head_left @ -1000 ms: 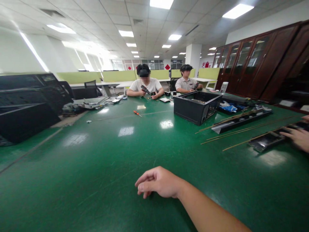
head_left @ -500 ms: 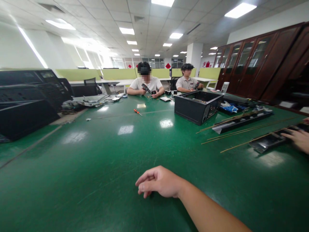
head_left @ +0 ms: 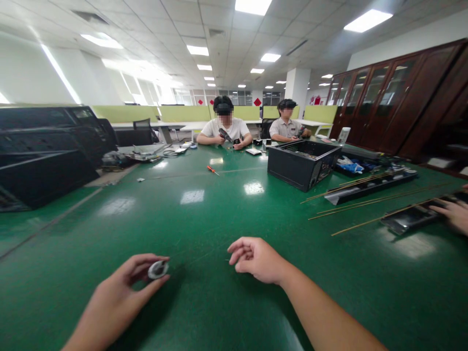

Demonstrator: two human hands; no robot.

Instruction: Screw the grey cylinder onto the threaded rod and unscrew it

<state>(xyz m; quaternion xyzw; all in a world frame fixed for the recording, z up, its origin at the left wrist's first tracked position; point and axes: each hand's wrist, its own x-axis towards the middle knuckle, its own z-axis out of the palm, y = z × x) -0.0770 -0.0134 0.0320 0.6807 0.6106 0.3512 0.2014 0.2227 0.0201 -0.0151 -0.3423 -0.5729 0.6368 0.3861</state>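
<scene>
My left hand (head_left: 120, 292) has come up at the lower left. Between its thumb and fingers it grips a small round piece with a white rim and dark centre (head_left: 158, 269), held above the green table (head_left: 204, 312); its exact kind is unclear. To its right, my right hand (head_left: 259, 261) hovers over the table with loosely curled fingers and the thumb a little apart. I see nothing plainly held in it. A faint thin line shows by its fingertips, too small to identify.
A red screwdriver (head_left: 212, 169) lies further back. An open black computer case (head_left: 292, 168) stands at the back right, near metal channels (head_left: 365, 190) and thin rods (head_left: 343, 211). Another person's hand (head_left: 453, 214) rests at the right edge. Two people sit opposite; dark panels (head_left: 47, 175) stand left.
My left hand has entered from below with the round piece in it. My right hand has shifted slightly right and up. The view has turned a little to the left.
</scene>
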